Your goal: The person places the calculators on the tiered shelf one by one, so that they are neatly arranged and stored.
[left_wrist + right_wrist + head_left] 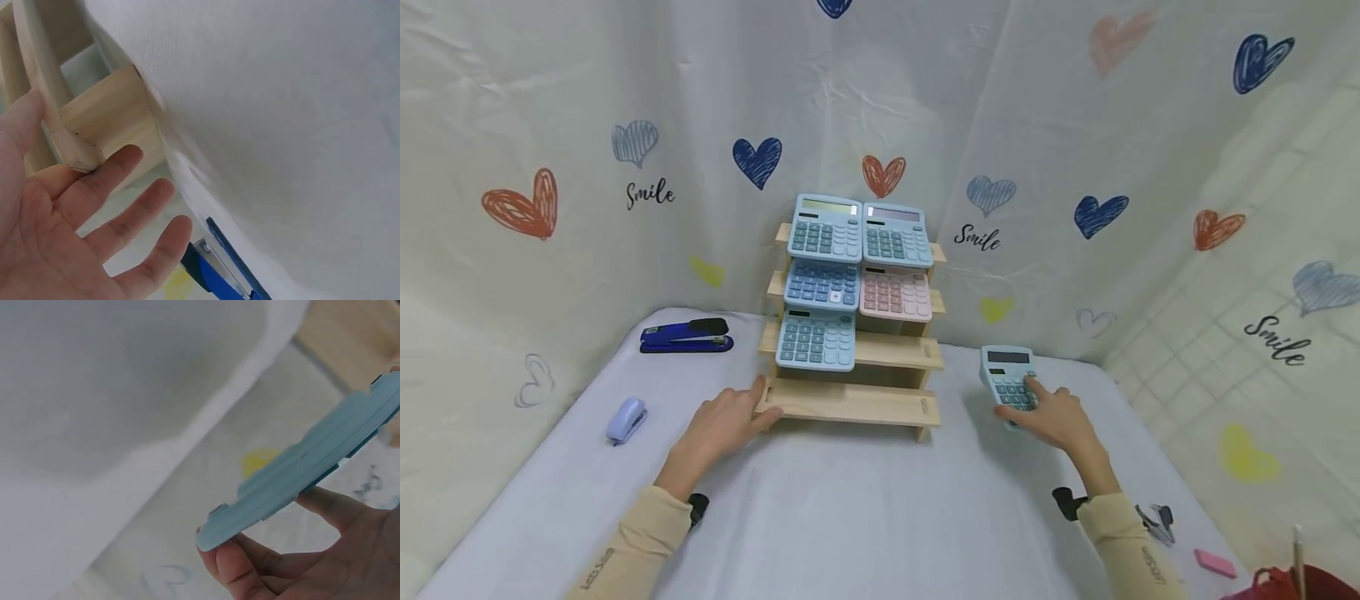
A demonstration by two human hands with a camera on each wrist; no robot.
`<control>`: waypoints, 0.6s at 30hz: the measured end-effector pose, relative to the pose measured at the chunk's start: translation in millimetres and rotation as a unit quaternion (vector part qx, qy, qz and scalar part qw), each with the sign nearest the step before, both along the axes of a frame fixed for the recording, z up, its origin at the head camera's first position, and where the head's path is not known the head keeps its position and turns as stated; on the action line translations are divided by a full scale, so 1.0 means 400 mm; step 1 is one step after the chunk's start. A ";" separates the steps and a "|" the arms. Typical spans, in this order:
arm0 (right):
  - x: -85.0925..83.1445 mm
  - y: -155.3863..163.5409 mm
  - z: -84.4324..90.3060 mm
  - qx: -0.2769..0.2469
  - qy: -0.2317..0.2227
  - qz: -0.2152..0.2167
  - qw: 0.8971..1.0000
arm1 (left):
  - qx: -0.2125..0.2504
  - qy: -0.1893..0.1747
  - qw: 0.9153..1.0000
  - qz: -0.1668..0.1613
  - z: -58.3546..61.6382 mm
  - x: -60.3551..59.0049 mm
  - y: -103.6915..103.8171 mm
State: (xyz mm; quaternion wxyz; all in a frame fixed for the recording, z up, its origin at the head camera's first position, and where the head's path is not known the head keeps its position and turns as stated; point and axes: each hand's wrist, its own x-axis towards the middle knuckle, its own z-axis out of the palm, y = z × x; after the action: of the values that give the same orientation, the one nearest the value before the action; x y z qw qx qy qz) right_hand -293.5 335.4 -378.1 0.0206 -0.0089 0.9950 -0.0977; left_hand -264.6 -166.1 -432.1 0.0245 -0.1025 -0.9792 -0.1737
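A stepped wooden rack [880,404] stands at the back middle of the table and carries several calculators [823,229], most blue and one pink [896,293]. My left hand [730,421] rests with straight fingers against the rack's lower left corner [81,147]; the left wrist view shows the palm [69,237] open beside the wood. To the right of the rack my right hand [1056,415] grips a light blue calculator [1009,382], thumb on the keys. In the right wrist view its fingers [250,565] curl under the tilted calculator [306,475].
A dark blue stapler [687,336] lies at the back left, a small lilac stapler [625,418] nearer on the left. A dark clip [1157,521], a pink eraser [1214,563] and a red object [1300,583] sit at the front right. Heart-printed cloth walls the table.
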 end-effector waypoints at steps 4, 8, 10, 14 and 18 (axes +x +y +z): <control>0.040 -0.057 0.034 0.000 0.022 0.025 0.999 | 0.000 -0.001 1.000 -0.002 0.004 0.001 0.000; 0.068 -0.112 0.050 -0.001 0.041 0.044 0.998 | 0.002 -0.005 1.000 -0.004 0.008 0.001 0.003; 0.078 -0.139 0.052 -0.001 0.047 0.054 0.997 | 0.003 -0.008 1.000 -0.005 0.006 0.001 0.002; 0.092 -0.194 0.053 -0.001 0.059 0.074 0.996 | 0.002 -0.006 1.000 -0.006 0.003 0.000 0.001; 0.095 -0.246 0.061 -0.002 0.075 0.097 0.992 | 0.001 -0.004 1.000 -0.006 0.005 0.001 0.001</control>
State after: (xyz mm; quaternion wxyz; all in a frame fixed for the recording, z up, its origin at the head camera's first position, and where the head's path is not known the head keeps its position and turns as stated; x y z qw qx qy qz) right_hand -255.3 237.0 -353.6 -0.0447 -0.1124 0.9880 -0.0958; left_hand -264.0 -165.5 -430.0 0.0195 -0.1080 -0.9785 -0.1749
